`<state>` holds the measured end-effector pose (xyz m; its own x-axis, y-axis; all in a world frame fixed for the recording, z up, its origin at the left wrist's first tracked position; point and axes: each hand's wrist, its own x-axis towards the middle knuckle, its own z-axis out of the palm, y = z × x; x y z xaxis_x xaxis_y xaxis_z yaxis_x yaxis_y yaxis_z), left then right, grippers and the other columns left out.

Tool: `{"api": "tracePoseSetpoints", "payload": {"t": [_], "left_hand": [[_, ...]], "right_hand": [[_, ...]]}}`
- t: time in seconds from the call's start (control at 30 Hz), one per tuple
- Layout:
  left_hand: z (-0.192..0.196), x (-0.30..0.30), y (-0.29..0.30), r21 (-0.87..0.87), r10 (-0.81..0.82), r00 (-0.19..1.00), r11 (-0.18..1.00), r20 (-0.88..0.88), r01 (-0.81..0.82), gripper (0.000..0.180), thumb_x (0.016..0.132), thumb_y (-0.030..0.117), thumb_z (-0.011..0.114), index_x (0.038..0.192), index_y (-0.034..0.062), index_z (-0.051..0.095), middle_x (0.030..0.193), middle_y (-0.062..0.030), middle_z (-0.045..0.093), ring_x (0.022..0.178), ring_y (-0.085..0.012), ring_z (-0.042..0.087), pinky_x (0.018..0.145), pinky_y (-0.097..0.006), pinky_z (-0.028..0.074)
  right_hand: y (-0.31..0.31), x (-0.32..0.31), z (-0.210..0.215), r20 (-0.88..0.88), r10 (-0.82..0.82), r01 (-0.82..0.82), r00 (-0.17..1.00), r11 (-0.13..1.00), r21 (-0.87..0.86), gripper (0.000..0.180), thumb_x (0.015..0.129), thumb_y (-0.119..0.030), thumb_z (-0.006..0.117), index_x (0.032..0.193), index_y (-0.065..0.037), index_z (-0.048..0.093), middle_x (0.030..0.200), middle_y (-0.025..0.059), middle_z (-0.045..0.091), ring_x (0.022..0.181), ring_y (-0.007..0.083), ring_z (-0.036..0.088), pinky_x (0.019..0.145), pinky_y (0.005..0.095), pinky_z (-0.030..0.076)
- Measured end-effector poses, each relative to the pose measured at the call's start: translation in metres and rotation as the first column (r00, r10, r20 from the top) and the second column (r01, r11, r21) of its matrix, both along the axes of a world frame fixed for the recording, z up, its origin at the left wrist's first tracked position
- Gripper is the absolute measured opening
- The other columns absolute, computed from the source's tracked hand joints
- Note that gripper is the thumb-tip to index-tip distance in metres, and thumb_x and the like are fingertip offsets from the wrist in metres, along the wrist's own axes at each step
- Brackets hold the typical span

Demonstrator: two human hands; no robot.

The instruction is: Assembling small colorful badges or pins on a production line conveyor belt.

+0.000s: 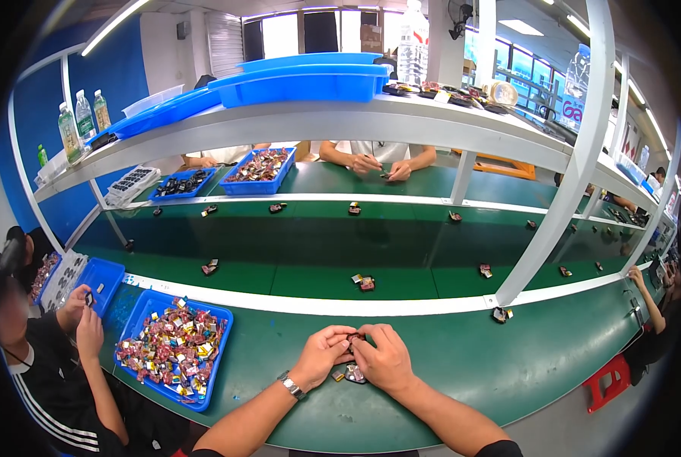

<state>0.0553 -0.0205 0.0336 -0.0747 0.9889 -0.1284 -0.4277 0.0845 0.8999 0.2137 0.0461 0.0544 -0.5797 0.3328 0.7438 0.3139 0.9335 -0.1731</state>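
My left hand (323, 358) and my right hand (386, 361) meet over the green bench (302, 415). Their fingers are closed together around a small dark-reddish electronic assembly (352, 340), mostly covered by the fingertips. Just under the hands, on the bench, lies another small part with pink and dark sides (355, 373), a small yellowish piece (338, 376) beside it. Left of my left forearm stands a blue tray (224, 358) heaped with small pink, yellow and white electronic assemblies.
Beyond a white rail (295, 305), a green conveyor (310, 263) carries spaced-out assemblies. A white post (557, 198) rises at right, holding a shelf with blue trays (302, 85) and bottles. Co-workers sit at left, right and across. A red stool (607, 383) stands at lower right.
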Motion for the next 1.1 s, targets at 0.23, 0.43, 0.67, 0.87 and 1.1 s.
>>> {"api": "tracePoseSetpoints", "payload": {"t": [0.23,0.43,0.67,0.87,1.1], "left_hand": [[-0.002,-0.001,0.001,0.004,0.051,0.999,0.999,-0.009,-0.051,0.026,0.098,0.001,0.047,0.124,-0.0018,0.049,0.122,-0.0135,0.061,0.110,-0.0197,0.061,0.093,-0.034,0.054],[0.005,-0.002,-0.001,0.128,0.216,0.976,0.968,0.005,-0.214,0.035,0.098,0.004,0.050,0.132,-0.0015,0.044,0.135,-0.0187,0.052,0.118,-0.0259,0.058,0.097,-0.039,0.052],[-0.009,-0.031,0.009,0.186,0.353,0.883,0.933,-0.309,-0.308,0.021,0.096,0.007,0.054,0.112,-0.0042,0.060,0.112,-0.0124,0.066,0.102,-0.0181,0.064,0.085,-0.031,0.054],[-0.008,-0.031,0.011,0.182,0.366,0.800,0.930,-0.475,-0.318,0.014,0.094,0.007,0.056,0.099,-0.0013,0.067,0.094,-0.0077,0.070,0.088,-0.0132,0.066,0.077,-0.027,0.052],[-0.004,-0.022,0.018,0.208,0.343,0.733,0.939,-0.587,-0.274,0.014,0.093,0.008,0.057,0.097,-0.0005,0.067,0.090,-0.0067,0.070,0.081,-0.0131,0.066,0.073,-0.026,0.053]], "right_hand": [[-0.004,-0.006,-0.009,-0.044,-0.025,0.021,0.999,0.996,-0.083,0.022,0.072,-0.010,0.075,0.092,-0.005,0.067,0.110,0.0103,0.062,0.085,0.0270,0.063,0.074,0.0358,0.054],[0.057,-0.015,-0.014,-0.117,-0.185,0.167,0.976,0.974,-0.150,0.020,0.074,-0.011,0.073,0.093,-0.004,0.069,0.104,0.0144,0.065,0.088,0.0301,0.064,0.078,0.0384,0.053],[0.161,0.006,-0.035,-0.038,-0.491,0.435,0.871,0.804,-0.406,0.013,0.076,-0.012,0.071,0.086,-0.004,0.070,0.096,0.0077,0.068,0.089,0.0303,0.064,0.078,0.0423,0.051],[0.123,-0.032,-0.018,0.000,-0.449,0.424,0.894,0.845,-0.325,0.042,0.075,-0.028,0.080,0.100,-0.001,0.059,0.095,0.0151,0.062,0.093,0.0331,0.057,0.082,0.0427,0.046],[0.135,-0.036,-0.031,0.046,-0.486,0.441,0.873,0.744,-0.502,0.045,0.071,-0.014,0.083,0.102,-0.001,0.053,0.089,0.0151,0.063,0.085,0.0314,0.061,0.076,0.0404,0.049]]}}
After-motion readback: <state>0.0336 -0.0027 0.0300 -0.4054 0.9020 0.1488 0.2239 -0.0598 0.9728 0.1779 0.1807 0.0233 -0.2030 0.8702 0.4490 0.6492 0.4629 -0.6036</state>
